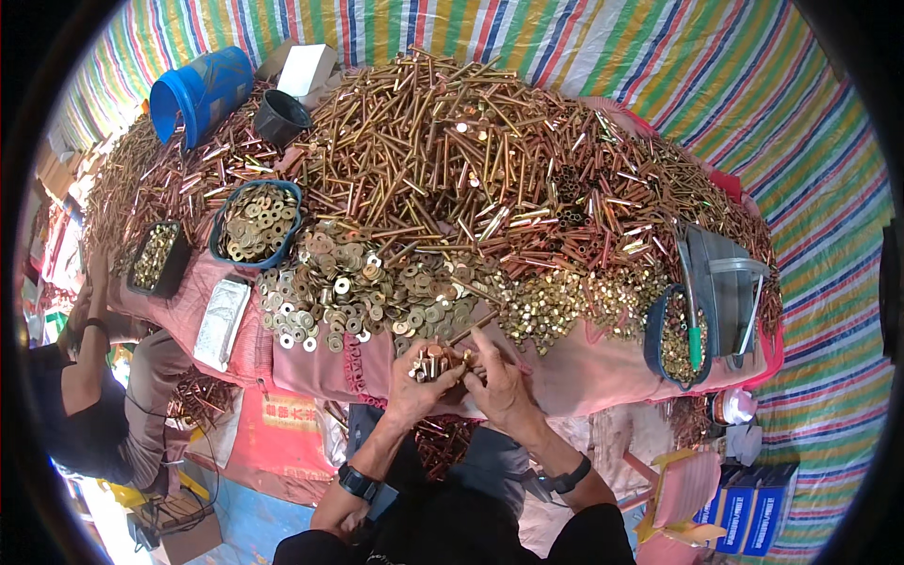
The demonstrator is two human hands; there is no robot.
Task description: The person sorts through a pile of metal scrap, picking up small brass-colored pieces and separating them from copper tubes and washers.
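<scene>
At the near edge of the pink cloth, my left hand point(414, 388) is closed round a bunch of bolts point(433, 365), their ends pointing up. Close beside it, the fingers of my right hand point(504, 386) are bent inward against a small brass-coloured piece, perhaps a nut point(466, 359). One long coppery rod point(474, 327) lies slantwise at my right fingertips; whether they grip it I cannot tell. Just beyond my hands spreads a heap of flat washers point(344, 292), with loose brass-coloured nuts point(565, 299) to its right.
A tall heap of coppery bolts point(405, 160) fills the back. Blue basket of washers point(256, 224), dark tray of nuts point(155, 259), blue basket of nuts point(680, 372), blue bucket point(202, 94) and black tub point(282, 118) stand around. Another person point(104, 395) sits at the left.
</scene>
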